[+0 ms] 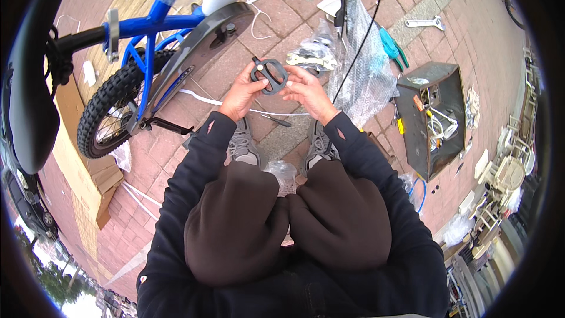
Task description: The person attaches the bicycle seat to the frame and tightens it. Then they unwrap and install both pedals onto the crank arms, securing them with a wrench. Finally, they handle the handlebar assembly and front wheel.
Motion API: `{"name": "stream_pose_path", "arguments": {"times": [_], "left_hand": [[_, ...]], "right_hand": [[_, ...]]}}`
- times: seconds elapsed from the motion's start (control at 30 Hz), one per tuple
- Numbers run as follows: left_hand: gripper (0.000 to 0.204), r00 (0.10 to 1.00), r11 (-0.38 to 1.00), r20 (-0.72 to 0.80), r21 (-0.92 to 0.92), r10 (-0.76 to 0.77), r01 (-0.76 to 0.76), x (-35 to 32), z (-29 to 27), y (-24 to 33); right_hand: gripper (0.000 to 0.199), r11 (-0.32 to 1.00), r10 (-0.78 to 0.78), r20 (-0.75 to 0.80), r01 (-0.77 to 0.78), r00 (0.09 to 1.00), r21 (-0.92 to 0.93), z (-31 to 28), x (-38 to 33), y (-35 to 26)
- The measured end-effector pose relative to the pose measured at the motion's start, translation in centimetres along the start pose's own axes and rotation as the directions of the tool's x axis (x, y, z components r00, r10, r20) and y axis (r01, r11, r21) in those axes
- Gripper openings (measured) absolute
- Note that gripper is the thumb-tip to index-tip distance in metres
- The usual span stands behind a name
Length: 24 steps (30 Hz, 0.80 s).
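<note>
A black bicycle pedal (273, 76) is held up in front of my knees, its threaded axle end pointing up and left. My left hand (240, 97) grips the pedal's left side between thumb and fingers. The fingertips of my right hand (310, 93) pinch its right edge. To the left stands a bicycle with a blue frame (147, 73), and a black crank arm (170, 125) sticks out low on it with no pedal on its end. Just beyond my right hand lie small parts in clear plastic bags (318, 53).
An open metal toolbox (432, 168) with tools sits at the right. Above it lie teal-handled pliers (393, 48) and an adjustable wrench (425, 23). Bubble wrap (365, 76) spreads beyond my right hand. Cardboard (76, 159) lies under the bicycle's knobby tyre (100, 115), and a black cable (368, 38) hangs across.
</note>
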<state>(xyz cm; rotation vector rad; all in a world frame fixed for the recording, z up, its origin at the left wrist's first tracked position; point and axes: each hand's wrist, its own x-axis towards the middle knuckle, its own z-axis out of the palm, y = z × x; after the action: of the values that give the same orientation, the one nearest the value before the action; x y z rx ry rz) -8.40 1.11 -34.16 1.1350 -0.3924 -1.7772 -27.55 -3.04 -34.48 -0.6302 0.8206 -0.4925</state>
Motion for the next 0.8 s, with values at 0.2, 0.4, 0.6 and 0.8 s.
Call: {"name": "stream_pose_path", "arguments": {"times": [0.2,0.4,0.6,0.8], "left_hand": [[0.040,0.985,0.988,-0.079,0.026,0.151,-0.149,-2.5,1.3,3.8],[0.033,0.960,0.951,-0.005,-0.138,0.279,-0.276,-2.8,4.0,6.7],[0.035,0.953,0.934,0.043,-0.218,0.299,-0.283,-2.1,4.3,7.7],[0.033,0.963,0.926,0.094,-0.313,0.252,-0.212,-2.1,3.4,7.6]], "right_hand": [[0.046,0.968,-0.101,0.063,0.112,0.993,-0.223,4.9,1.0,-5.0],[0.038,0.966,-0.173,-0.035,0.163,0.984,-0.201,7.4,-1.6,-8.9],[0.038,0.961,-0.195,-0.107,0.168,0.975,-0.218,8.7,-1.9,-9.9],[0.039,0.956,-0.218,-0.135,0.184,0.967,-0.227,9.3,-2.2,-9.2]]}}
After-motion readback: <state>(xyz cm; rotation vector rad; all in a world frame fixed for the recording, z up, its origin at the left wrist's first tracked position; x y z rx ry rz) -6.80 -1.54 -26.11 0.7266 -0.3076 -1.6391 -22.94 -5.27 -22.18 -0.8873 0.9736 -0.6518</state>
